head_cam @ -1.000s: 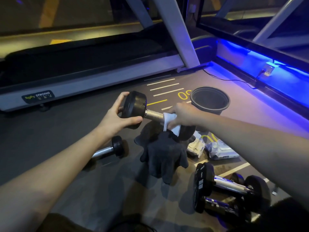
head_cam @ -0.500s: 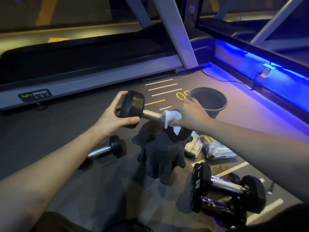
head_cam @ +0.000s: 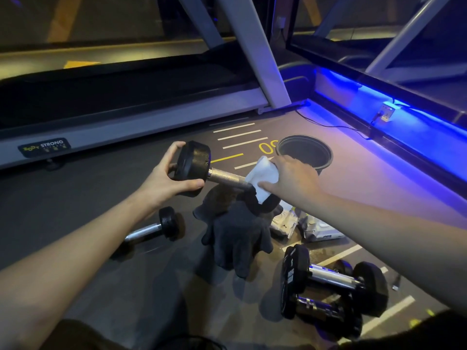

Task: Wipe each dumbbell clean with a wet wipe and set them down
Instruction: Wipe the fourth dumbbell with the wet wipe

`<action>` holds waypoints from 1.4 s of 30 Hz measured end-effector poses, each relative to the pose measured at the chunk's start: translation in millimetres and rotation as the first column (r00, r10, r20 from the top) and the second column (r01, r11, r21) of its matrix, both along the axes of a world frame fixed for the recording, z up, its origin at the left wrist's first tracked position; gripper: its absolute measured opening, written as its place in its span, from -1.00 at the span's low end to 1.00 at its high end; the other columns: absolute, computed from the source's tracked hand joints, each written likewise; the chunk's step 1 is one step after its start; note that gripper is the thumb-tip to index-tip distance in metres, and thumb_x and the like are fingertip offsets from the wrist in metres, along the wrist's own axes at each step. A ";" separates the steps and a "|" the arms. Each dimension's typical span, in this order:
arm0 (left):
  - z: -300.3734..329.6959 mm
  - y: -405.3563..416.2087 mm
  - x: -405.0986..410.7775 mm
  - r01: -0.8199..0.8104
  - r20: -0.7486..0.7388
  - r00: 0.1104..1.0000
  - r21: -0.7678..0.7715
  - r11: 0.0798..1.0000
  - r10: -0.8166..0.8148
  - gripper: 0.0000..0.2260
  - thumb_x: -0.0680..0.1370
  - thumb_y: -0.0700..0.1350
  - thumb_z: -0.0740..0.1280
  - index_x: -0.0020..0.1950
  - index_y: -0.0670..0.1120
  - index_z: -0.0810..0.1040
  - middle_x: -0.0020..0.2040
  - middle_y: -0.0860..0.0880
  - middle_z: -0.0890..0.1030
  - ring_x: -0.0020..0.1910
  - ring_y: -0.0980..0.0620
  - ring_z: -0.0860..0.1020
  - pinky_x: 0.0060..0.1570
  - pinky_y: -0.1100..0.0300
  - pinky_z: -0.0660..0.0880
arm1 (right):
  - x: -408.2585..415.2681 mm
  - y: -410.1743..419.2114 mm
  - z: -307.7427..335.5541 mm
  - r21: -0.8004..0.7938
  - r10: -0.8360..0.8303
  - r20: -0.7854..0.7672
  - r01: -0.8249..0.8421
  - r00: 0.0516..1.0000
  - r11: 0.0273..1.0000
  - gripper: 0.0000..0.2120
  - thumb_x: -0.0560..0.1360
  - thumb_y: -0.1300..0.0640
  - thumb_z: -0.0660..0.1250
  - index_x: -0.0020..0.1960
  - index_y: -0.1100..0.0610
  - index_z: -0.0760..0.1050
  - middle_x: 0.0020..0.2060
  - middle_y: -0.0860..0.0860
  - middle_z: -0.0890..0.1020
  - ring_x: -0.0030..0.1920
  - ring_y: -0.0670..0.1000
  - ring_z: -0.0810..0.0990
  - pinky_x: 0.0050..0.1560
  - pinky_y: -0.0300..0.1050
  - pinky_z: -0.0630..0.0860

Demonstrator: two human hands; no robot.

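Note:
A black dumbbell [head_cam: 222,176] with a steel handle hangs above the floor. My left hand [head_cam: 168,176] grips its left head. My right hand [head_cam: 290,179] holds a white wet wipe [head_cam: 264,178] wrapped over the right end of the handle and the right head, which is mostly hidden. A small dumbbell [head_cam: 156,227] lies on the floor under my left forearm. Two bigger dumbbells [head_cam: 333,279] lie side by side at the lower right.
Dark gloves [head_cam: 237,236] lie on the floor under the held dumbbell. White wipe packs [head_cam: 303,224] sit to their right. A black bucket [head_cam: 304,152] stands behind my right hand. A treadmill [head_cam: 126,107] runs along the back, and a blue-lit ledge [head_cam: 404,127] borders the right.
My right hand has slid the wipe along the handle toward the right head, baring more of the steel handle. My left hand keeps its grip on the left head.

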State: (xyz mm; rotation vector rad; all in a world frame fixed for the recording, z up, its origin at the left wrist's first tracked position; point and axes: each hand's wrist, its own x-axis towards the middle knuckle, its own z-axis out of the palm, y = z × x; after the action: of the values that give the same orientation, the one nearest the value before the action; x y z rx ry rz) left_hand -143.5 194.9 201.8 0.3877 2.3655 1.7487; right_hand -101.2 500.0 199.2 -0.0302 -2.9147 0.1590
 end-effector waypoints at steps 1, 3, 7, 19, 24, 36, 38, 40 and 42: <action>-0.4 -0.2 -0.1 -0.001 0.001 1.000 0.002 1.000 0.001 -0.19 0.27 -0.09 0.65 0.34 0.44 0.35 0.22 -0.13 0.57 0.23 -0.09 0.60 0.10 0.07 0.61 | 0.9 -0.8 0.0 -0.069 -0.026 0.044 0.029 0.999 0.997 -0.40 0.43 -0.29 0.37 0.33 0.02 0.43 0.21 -0.03 0.54 0.17 0.08 0.55 -0.06 -0.03 0.35; -1.4 -0.9 -0.6 -0.006 0.013 1.000 -0.004 1.000 0.006 -0.21 0.26 -0.06 0.62 0.32 0.47 0.35 0.21 -0.11 0.59 0.23 -0.06 0.59 0.05 0.15 0.59 | 0.7 -3.1 -1.1 -0.204 -0.075 0.133 0.101 0.988 0.974 -0.35 0.43 -0.27 0.38 0.41 0.00 0.36 0.30 -0.01 0.46 0.22 0.14 0.54 -0.01 -0.01 0.38; -3.1 -4.7 -0.7 0.027 0.022 0.999 -0.059 0.998 -0.026 -0.10 0.32 -0.11 0.64 0.47 0.40 0.26 0.27 0.03 0.57 0.27 0.17 0.52 0.11 0.23 0.53 | 1.3 -10.4 -4.1 -0.405 -0.138 0.273 0.243 0.952 0.882 -0.26 0.39 -0.22 0.43 0.46 -0.02 0.25 0.30 0.05 0.47 0.20 0.17 0.56 0.10 0.09 0.56; -19.1 0.0 16.4 -0.109 0.169 0.978 -0.065 0.992 0.119 0.15 0.06 0.14 0.65 0.56 0.27 0.13 0.33 0.14 0.48 0.18 0.29 0.51 -0.05 0.31 0.59 | 13.0 -40.3 -12.2 -0.799 -0.066 0.372 0.355 0.926 0.486 -0.21 0.39 0.17 0.43 0.44 -0.28 0.14 0.08 0.05 0.49 -0.18 0.19 0.65 -0.37 0.19 0.66; -19.9 2.7 26.3 -0.202 0.227 0.946 -0.151 0.968 0.233 -0.11 0.35 -0.07 0.62 0.50 0.32 0.17 0.16 0.10 0.56 -0.11 -0.03 0.67 -0.16 -0.24 0.67 | 11.9 -49.5 -14.8 -0.787 -0.076 0.344 0.332 0.936 0.520 -0.26 0.38 0.19 0.40 0.39 -0.28 0.16 -0.04 0.10 0.54 -0.22 0.23 0.68 -0.39 0.19 0.65; -26.7 -30.0 36.0 -0.278 0.165 0.940 -0.131 0.951 0.298 -0.15 0.33 -0.14 0.61 0.46 0.27 0.24 0.12 0.03 0.60 -0.01 -0.07 0.66 -0.10 -0.17 0.68 | 13.3 -85.7 -15.2 -0.770 -0.101 0.254 0.265 0.962 0.580 -0.26 0.35 0.20 0.39 0.37 -0.32 0.21 0.01 0.09 0.52 -0.33 0.23 0.65 -0.51 0.11 0.61; -23.5 -49.8 32.3 -0.285 0.094 0.949 -0.144 0.948 0.299 -0.12 0.29 -0.11 0.63 0.48 0.23 0.25 0.15 0.05 0.60 0.09 0.00 0.64 0.04 0.07 0.63 | 9.0 -100.5 -12.1 -0.785 -0.075 0.225 0.226 0.972 0.577 -0.28 0.35 0.20 0.37 0.34 -0.33 0.20 -0.01 0.12 0.56 -0.38 0.23 0.65 -0.53 0.08 0.61; -16.7 -70.3 30.6 -0.312 0.046 0.946 -0.152 0.938 0.322 -0.13 0.33 -0.17 0.63 0.51 0.16 0.25 0.15 0.08 0.60 0.08 0.13 0.61 -0.01 0.33 0.52 | 2.2 -118.7 -7.9 -0.790 -0.042 0.194 0.182 0.980 0.586 -0.28 0.35 0.17 0.38 0.34 -0.33 0.20 0.00 0.13 0.59 -0.39 0.22 0.65 -0.55 -0.01 0.59; -10.2 -92.7 32.1 -0.346 0.014 0.936 -0.136 0.928 0.351 -0.14 0.36 -0.21 0.61 0.52 0.15 0.24 0.13 0.09 0.60 0.03 0.17 0.60 -0.15 0.41 0.52 | -5.1 -140.2 -5.6 -0.794 -0.016 0.162 0.140 0.987 0.591 -0.26 0.34 0.16 0.38 0.36 -0.34 0.19 0.03 0.11 0.59 -0.37 0.19 0.66 -0.56 -0.04 0.58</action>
State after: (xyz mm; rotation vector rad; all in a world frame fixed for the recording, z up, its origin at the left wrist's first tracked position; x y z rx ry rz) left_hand -111.4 102.2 191.5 -0.0941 2.6306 1.6970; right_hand -106.3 359.7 193.5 -0.3288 -2.6708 1.5095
